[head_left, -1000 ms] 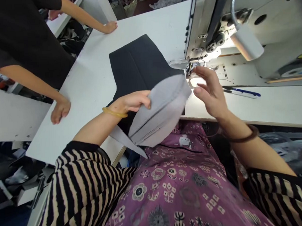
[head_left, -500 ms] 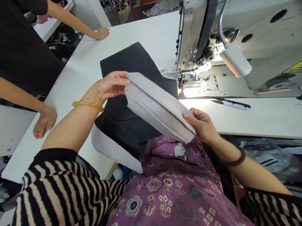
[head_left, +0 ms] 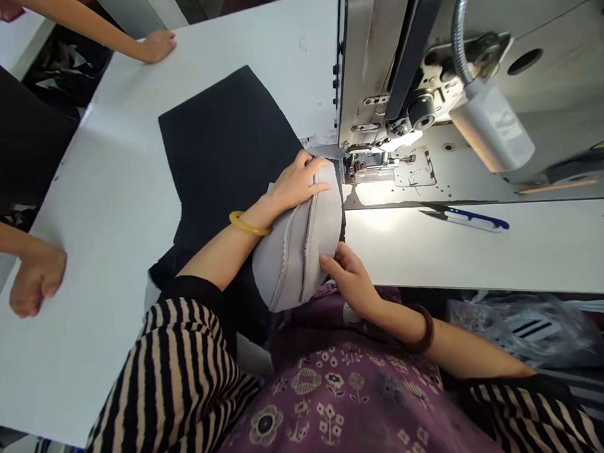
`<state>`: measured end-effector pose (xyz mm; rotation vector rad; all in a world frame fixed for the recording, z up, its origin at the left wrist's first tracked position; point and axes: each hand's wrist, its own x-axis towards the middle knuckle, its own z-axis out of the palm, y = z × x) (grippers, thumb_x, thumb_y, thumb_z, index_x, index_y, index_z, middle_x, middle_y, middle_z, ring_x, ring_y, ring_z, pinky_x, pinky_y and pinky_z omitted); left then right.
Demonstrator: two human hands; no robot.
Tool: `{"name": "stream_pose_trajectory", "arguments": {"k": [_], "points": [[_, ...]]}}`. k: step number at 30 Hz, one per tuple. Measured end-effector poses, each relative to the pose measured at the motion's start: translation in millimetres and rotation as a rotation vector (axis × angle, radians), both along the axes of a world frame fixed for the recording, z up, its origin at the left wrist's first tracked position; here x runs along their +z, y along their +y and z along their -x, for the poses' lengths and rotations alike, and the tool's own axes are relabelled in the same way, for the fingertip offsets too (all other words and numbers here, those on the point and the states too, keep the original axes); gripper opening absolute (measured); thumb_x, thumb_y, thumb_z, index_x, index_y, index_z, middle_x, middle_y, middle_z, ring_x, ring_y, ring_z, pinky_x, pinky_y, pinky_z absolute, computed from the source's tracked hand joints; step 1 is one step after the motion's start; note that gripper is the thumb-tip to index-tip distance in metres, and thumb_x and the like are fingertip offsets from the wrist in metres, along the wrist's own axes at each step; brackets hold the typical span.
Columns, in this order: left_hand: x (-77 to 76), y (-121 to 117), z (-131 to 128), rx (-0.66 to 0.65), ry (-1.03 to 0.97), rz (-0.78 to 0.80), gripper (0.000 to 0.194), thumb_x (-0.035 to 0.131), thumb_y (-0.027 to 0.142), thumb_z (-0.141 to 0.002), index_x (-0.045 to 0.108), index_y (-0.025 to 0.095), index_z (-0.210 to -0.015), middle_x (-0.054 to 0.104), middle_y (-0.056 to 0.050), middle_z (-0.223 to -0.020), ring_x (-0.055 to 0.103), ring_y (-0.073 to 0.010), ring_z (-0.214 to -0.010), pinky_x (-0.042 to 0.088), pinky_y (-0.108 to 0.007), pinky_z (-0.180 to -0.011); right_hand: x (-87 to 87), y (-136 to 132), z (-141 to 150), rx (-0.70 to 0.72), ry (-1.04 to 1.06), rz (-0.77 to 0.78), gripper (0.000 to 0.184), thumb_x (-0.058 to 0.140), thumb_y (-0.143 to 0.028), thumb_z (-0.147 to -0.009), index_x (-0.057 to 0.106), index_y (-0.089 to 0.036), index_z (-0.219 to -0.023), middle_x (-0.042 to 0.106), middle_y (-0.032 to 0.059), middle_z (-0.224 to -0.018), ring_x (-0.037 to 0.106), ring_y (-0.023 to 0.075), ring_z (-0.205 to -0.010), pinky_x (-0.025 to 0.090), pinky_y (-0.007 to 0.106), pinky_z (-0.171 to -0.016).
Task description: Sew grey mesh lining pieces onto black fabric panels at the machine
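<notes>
A grey fabric piece (head_left: 296, 253) with raised seams along its length lies over the black fabric panel (head_left: 223, 143), close to the sewing machine's needle area (head_left: 374, 166). My left hand (head_left: 300, 180) rests on its upper end, fingers spread across a seam and pressing it down. At the right edge, my right hand (head_left: 351, 278) pinches the piece between thumb and fingers; the fingertips are partly hidden beneath it. The black panel spreads out on the white table under both the grey piece and my left forearm.
Thread snips (head_left: 464, 218) with a blue handle lie right of the needle area. The machine's lamp (head_left: 492, 125) hangs above the bed. Across the white table (head_left: 98, 262), another person's hands (head_left: 38, 275) lean on the edge. A plastic bag (head_left: 531, 326) sits below the table at right.
The grey piece has come down from being held up between both hands onto the black panel beside the needle area. My left hand shifted from pinching its end to lying spread on top.
</notes>
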<state>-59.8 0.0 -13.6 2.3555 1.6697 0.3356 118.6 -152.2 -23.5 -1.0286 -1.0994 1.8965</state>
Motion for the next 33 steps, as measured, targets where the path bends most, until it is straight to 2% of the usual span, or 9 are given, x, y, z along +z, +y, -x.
{"name": "stream_pose_trajectory", "arguments": {"k": [5,7,9,12,15,17,20,23,33], "points": [[6.1,22.6,0.3,-0.164,0.060,-0.020,0.036,0.065,0.038,-0.084,0.068,0.019,-0.114,0.053,-0.012,-0.131,0.050,-0.0316,-0.121,0.038,-0.049,-0.106,1.5,5.3,-2.4,0.156,0.006,-0.069,0.017,0.049,-0.028,-0.085,0.054,-0.022,-0.099,0.064,0.0027,-0.096,0.061,0.0153,-0.090,0.051,0.035,-0.089],[13.4,21.7,0.6,-0.217,0.068,0.041,0.031,0.057,0.035,-0.088,0.069,0.020,-0.113,0.061,-0.009,-0.126,0.053,-0.0296,-0.120,0.038,-0.049,-0.107,3.6,14.0,-14.4,0.317,-0.091,-0.362,0.030,0.042,-0.015,-0.080,0.056,-0.020,-0.107,0.065,0.0062,-0.102,0.061,0.0161,-0.095,0.051,0.036,-0.089],[22.0,16.0,2.1,-0.273,0.055,0.120,0.033,0.046,0.035,-0.093,0.069,0.022,-0.113,0.063,-0.004,-0.127,0.054,-0.0276,-0.121,0.036,-0.049,-0.109,7.7,32.3,-31.0,0.515,-0.316,-0.823,0.037,0.043,-0.009,-0.077,0.060,-0.017,-0.108,0.064,0.0110,-0.110,0.057,0.0202,-0.105,0.049,0.040,-0.092],[31.3,3.0,3.5,-0.276,0.054,0.234,0.044,0.045,0.047,-0.093,0.064,0.022,-0.123,0.055,-0.004,-0.141,0.045,-0.0328,-0.133,0.031,-0.052,-0.114,13.8,71.6,-51.5,0.695,-0.681,-1.431,0.029,0.048,-0.011,-0.083,0.065,-0.018,-0.106,0.066,0.0118,-0.107,0.054,0.0259,-0.108,0.045,0.045,-0.093],[32.2,-14.9,-1.1,-0.210,0.085,0.242,0.064,0.055,0.053,-0.086,0.049,0.019,-0.140,0.037,-0.009,-0.155,0.026,-0.0408,-0.145,0.025,-0.057,-0.118,14.9,98.7,-56.9,0.755,-0.807,-1.781,0.026,0.042,-0.012,-0.092,0.066,-0.021,-0.098,0.067,0.0055,-0.089,0.057,0.0203,-0.089,0.045,0.037,-0.083],[30.2,-30.7,-7.3,-0.196,0.115,0.218,0.068,0.057,0.047,-0.086,0.042,0.016,-0.145,0.031,-0.011,-0.159,0.021,-0.0402,-0.147,0.025,-0.056,-0.119,13.2,98.5,-55.6,0.677,-0.751,-1.942,0.028,0.038,-0.010,-0.094,0.064,-0.020,-0.088,0.065,0.0023,-0.077,0.055,0.0165,-0.074,0.043,0.031,-0.072],[25.9,-54.7,-16.0,-0.232,0.165,0.182,0.064,0.055,0.038,-0.087,0.041,0.016,-0.146,0.032,-0.012,-0.158,0.025,-0.0377,-0.146,0.028,-0.060,-0.117,10.3,78.3,-54.8,0.496,-0.591,-2.061,0.023,0.044,-0.011,-0.093,0.057,-0.020,-0.076,0.058,-0.0017,-0.064,0.050,0.0142,-0.058,0.037,0.029,-0.060],[19.7,-65.8,-17.4,-0.258,0.171,0.093,0.056,0.050,0.031,-0.088,0.046,0.017,-0.143,0.039,-0.012,-0.154,0.033,-0.0363,-0.143,0.030,-0.063,-0.114,9.6,59.8,-56.6,0.450,-0.541,-2.071,0.022,0.048,-0.011,-0.090,0.052,-0.020,-0.071,0.054,-0.0033,-0.060,0.048,0.0131,-0.053,0.035,0.029,-0.057],[4.5,-41.9,-0.7,-0.443,0.103,-0.038,0.053,0.049,0.024,-0.085,0.052,0.012,-0.136,0.048,-0.014,-0.147,0.039,-0.0351,-0.140,0.037,-0.054,-0.115,14.0,57.9,-56.1,0.485,-0.580,-2.013,0.021,0.046,-0.012,-0.091,0.048,-0.020,-0.072,0.054,-0.0015,-0.063,0.048,0.0127,-0.057,0.032,0.030,-0.056]]}}
